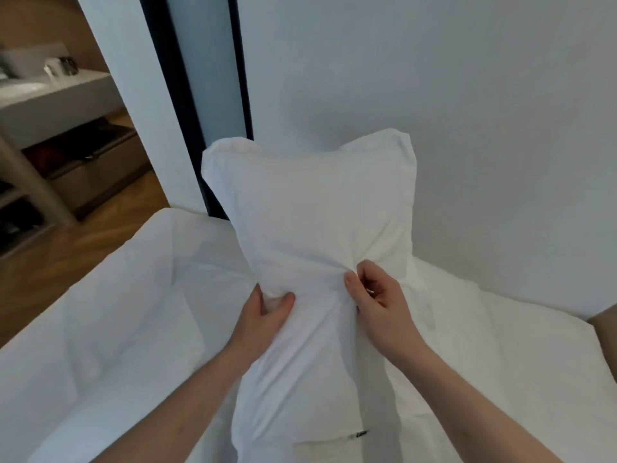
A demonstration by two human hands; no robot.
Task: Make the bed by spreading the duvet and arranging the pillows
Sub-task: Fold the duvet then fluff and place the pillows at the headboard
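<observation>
A white pillow [314, 208] stands on end in the middle of the view, its top near the white wall. My left hand [267, 310] pinches the pillowcase fabric at the pillow's left side, around its middle. My right hand [374, 295] pinches the fabric just to the right, thumb and fingers closed on a fold. A zip pull [361, 434] shows near the pillow's lower end. Beneath and around it lies the white duvet [127, 315], rumpled with folds on the left of the bed.
The white wall [467, 111] runs behind the bed. A dark door frame [187, 128] stands at the bed's far left corner. Beyond it are a wooden floor [83, 242] and a grey shelf unit [56, 105] with small items on top.
</observation>
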